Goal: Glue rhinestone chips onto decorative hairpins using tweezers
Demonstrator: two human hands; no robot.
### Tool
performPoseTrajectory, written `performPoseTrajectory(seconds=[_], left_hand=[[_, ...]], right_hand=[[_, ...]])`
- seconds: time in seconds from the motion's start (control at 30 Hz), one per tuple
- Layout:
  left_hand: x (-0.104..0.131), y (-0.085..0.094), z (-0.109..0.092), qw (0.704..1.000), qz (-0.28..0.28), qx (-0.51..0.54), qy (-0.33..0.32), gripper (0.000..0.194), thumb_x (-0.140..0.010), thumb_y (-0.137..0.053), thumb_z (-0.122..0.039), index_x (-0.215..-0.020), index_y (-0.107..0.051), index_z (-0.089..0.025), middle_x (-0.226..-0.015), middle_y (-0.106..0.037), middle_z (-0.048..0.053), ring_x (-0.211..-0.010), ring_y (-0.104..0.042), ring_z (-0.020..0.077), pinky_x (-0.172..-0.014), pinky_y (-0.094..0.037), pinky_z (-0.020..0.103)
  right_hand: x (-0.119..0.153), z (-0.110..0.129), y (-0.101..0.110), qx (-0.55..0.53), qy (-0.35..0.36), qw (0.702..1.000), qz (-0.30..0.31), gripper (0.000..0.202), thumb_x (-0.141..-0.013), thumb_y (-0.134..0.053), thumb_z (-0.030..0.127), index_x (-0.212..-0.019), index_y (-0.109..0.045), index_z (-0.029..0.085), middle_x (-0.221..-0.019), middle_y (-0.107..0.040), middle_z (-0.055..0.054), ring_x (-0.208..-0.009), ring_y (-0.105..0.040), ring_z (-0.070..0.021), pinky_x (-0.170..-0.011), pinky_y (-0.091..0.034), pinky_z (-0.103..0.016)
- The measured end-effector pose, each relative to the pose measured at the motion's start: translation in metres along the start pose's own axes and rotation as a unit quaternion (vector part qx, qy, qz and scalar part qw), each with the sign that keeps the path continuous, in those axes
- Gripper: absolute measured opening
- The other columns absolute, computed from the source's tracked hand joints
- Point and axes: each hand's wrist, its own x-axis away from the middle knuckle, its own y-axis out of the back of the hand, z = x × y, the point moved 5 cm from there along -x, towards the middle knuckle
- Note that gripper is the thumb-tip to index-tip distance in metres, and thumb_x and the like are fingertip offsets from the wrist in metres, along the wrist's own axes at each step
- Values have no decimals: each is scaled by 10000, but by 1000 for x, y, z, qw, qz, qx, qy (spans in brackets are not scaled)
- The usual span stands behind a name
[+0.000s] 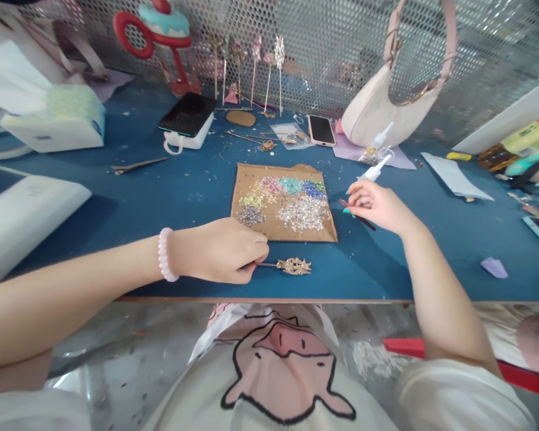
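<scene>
The left hand grips the stick of a gold hairpin near the front edge of the surface. It looks light and stiff, its openwork head probably delicate, so the stick seems the safer hold. The right hand pinches what look like tweezers.
</scene>
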Motion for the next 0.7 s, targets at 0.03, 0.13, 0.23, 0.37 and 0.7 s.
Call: performPoseTrajectory(seconds=[0.03, 0.13, 0.23, 0.37, 0.7], left_hand=[[0, 0, 1, 1000, 0, 8, -8, 78, -792, -501, -130, -753, -549, -178, -708, -588, -13, -594, -519, 138, -560, -359, 257], [0, -1, 2, 999, -1, 24, -40, 108, -841, -477, -151, -753, -531, -182, -726, -596, -6, -609, -517, 138, -584, -367, 251], [0, -2, 2, 998, -2, 22, -56, 118, -822, -485, -131, -719, -507, -183, -700, -583, -3, -592, -501, 142, -581, -363, 258], [-1, -4, 1, 998, 3, 36, -55, 138, -768, -518, -108, -664, -475, -189, -661, -574, -16, -562, -489, 136, -550, -345, 255], [0, -4, 3, 997, 25, 40, -60, 147, -758, -528, -122, -633, -496, -192, -654, -583, -18, -550, -489, 131, -526, -322, 258]], right_hand=[[-1, 1, -2, 6, 5, 1000, 6, 412, -721, -639, 466, -1020, -498, 220, -848, -611, -46, -767, -612, -179, -707, -513, -320], [-2, 4, -7, 26, 6, 999, 29, 376, -724, -631, 466, -988, -567, 206, -825, -615, -51, -747, -587, -175, -709, -501, -327], [-2, 9, -9, 46, 5, 998, 48, 314, -730, -630, 424, -959, -605, 210, -809, -614, -43, -735, -573, -168, -708, -486, -318], [-1, 10, -10, 50, -1, 997, 64, 337, -757, -604, 399, -1048, -560, 236, -816, -614, -25, -661, -561, -148, -630, -465, -287], [0, 20, -9, -51, 22, 998, 30, 246, -744, -616, 445, -854, -684, 236, -809, -632, -31, -709, -553, -166, -684, -440, -300]])
